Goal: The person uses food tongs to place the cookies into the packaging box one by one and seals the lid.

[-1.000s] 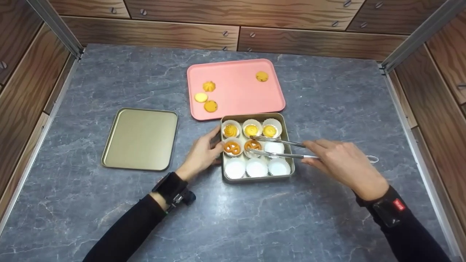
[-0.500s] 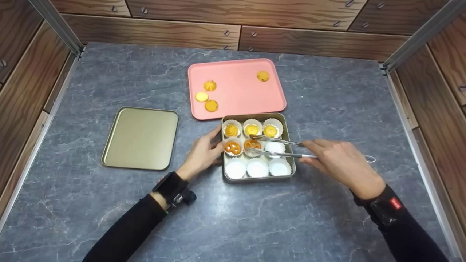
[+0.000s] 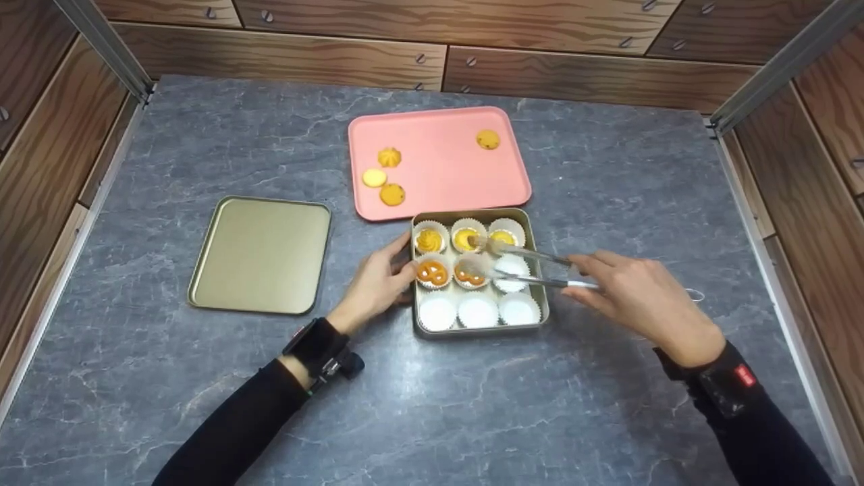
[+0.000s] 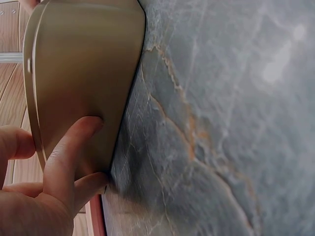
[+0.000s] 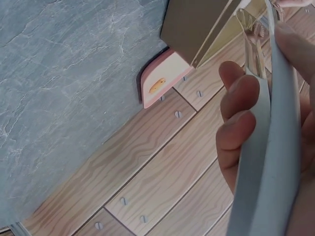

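Paper cups fill a gold tin (image 3: 424, 329). Yellow cookies sit in its far row, and pretzel cookies (image 3: 432, 273) lie in two middle-row cups. White paper cups (image 3: 478, 310) without cookies make up the near row. My left hand (image 3: 373, 283) rests against the tin's left side; in the left wrist view its fingertips (image 4: 91, 125) press the outer wall. My right hand (image 3: 634, 297) grips a pair of tongs (image 3: 567, 283) by the white handles. The tong tips, blurred, are spread above the tin, over the middle pretzel and the yellow cookies, with nothing seen between them.
Behind the tin lies a pink tray (image 3: 445, 169) bearing a round cookie (image 3: 488, 140) at right and several cookies at left. A gold lid (image 3: 262, 255) lies flat to the left. Wood-patterned panels (image 3: 290, 54) border the grey table.
The tong tips have lifted off the middle pretzel cookie, spread and shifted slightly right, leaving that pretzel in its cup. My left hand has stayed against the tin.
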Action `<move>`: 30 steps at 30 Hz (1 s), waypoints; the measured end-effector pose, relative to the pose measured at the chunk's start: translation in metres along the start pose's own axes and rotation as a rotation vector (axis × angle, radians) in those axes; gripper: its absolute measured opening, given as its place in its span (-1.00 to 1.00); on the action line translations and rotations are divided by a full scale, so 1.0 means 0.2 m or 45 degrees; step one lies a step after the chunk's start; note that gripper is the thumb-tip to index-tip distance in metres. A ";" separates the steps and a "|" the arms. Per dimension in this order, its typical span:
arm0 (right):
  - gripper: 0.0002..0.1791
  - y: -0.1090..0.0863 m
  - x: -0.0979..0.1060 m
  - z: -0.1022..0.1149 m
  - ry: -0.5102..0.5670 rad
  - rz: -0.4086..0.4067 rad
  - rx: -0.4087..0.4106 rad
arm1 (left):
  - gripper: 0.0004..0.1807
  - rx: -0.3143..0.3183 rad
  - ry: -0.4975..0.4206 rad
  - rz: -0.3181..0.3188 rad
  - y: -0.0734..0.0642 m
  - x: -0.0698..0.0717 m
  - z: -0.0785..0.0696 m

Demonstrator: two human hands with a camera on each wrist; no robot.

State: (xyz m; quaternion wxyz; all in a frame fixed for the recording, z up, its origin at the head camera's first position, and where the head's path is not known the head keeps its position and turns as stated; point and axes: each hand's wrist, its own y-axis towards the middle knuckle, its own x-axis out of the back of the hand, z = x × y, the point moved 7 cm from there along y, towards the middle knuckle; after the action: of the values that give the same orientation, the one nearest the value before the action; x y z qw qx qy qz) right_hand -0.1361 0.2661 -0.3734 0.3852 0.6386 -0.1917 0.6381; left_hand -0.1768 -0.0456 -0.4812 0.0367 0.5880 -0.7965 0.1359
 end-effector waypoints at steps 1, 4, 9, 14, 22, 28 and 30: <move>-0.45 0.00 0.01 -0.01 0.010 -0.012 -0.010 | -0.24 0.001 0.001 -0.003 0.00 0.00 0.00; -0.46 0.02 0.02 -0.05 0.034 -0.048 -0.057 | -0.24 0.006 -0.003 -0.011 -0.01 0.01 0.00; -0.47 0.06 0.02 -0.12 0.062 -0.120 -0.163 | -0.24 -0.002 -0.027 -0.014 -0.01 0.01 0.00; -0.50 0.13 0.02 -0.19 0.026 -0.178 -0.232 | -0.23 0.000 -0.009 0.003 -0.01 0.00 0.00; -0.51 0.25 0.00 -0.31 -0.040 -0.214 -0.354 | -0.25 0.021 -0.022 -0.005 -0.01 0.00 0.01; -0.52 0.32 -0.05 -0.41 -0.049 -0.163 -0.469 | -0.24 0.014 0.000 -0.010 0.00 0.00 0.01; -0.53 0.33 -0.07 -0.43 -0.047 -0.152 -0.494 | -0.24 0.015 0.014 -0.011 0.00 0.00 0.01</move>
State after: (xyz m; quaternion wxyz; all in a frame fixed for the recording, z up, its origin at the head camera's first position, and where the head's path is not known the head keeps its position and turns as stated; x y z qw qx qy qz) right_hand -0.2442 0.2849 -0.3795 0.5343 0.5743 -0.2799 0.5534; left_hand -0.1763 -0.0457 -0.4825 0.0382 0.5909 -0.7930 0.1435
